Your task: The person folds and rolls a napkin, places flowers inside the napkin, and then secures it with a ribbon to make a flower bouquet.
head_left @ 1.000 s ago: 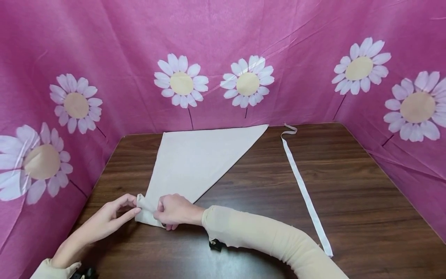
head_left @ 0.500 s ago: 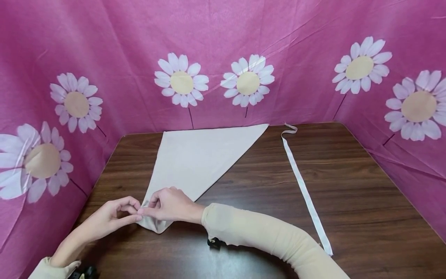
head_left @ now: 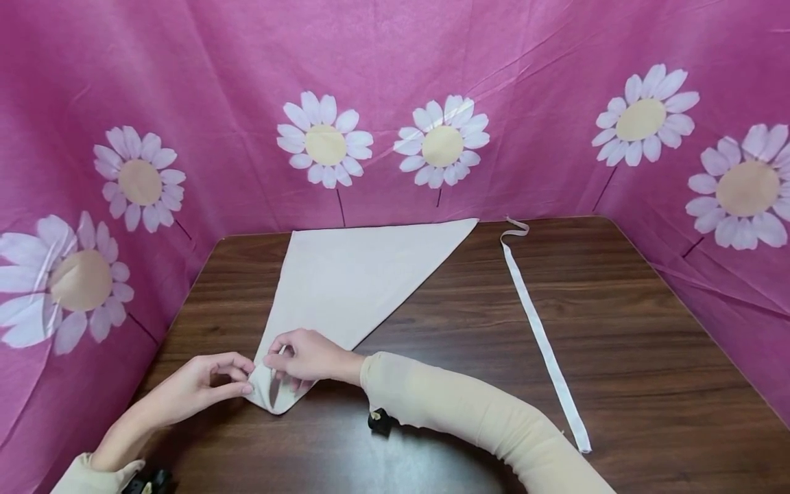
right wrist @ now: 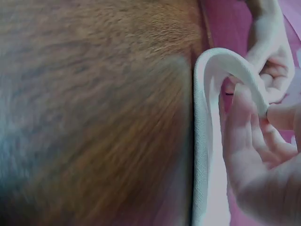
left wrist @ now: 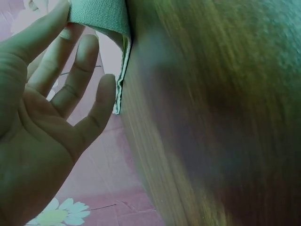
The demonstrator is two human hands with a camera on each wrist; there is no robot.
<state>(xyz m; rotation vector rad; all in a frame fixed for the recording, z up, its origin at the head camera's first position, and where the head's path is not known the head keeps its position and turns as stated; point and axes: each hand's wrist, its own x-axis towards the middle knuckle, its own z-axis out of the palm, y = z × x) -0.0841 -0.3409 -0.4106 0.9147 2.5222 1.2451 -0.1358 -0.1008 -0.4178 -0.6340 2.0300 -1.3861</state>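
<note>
A cream cloth [head_left: 352, 281], its outline roughly a triangle with a slanting right edge, lies on the table, its near corner lifted and curled over. My left hand [head_left: 179, 392] pinches that corner from the left; in the left wrist view, the cloth [left wrist: 101, 16] arches out from the thumb of the left hand [left wrist: 42, 117]. From the right, my right hand [head_left: 315, 357] pinches the raised edge a little farther along. Seen from the right wrist, the cloth [right wrist: 201, 132] bends in a loop up to the thumb and fingers of the right hand [right wrist: 256, 174].
A narrow white strap [head_left: 546, 346] lies lengthwise on the right of the brown wooden table [head_left: 623, 329], its far end twisted. Pink fabric [head_left: 382, 55] printed with daisies hangs behind and along both sides of the table.
My right hand has moved slightly up and left from the cloth's near edge, then a bit back right. The folded-over corner has opened into a rounded, curled loop. My left hand stays nearly in place.
</note>
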